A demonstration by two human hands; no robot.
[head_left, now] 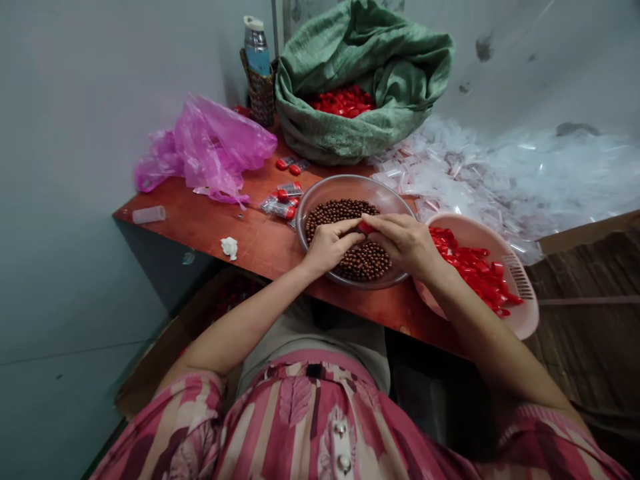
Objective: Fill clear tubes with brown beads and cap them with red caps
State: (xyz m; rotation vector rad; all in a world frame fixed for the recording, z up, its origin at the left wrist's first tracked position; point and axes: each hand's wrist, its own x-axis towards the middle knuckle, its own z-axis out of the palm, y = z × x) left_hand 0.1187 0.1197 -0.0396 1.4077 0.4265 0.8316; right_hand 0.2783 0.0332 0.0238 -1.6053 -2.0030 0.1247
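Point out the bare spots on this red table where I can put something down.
Bare tabletop shows between the white crumpled scrap and the bead bowl, in front of the red-capped tubes; another patch lies between that scrap and the pale tube. Crowded right of the bowl: pink basket, heaped clear plastic pieces behind.
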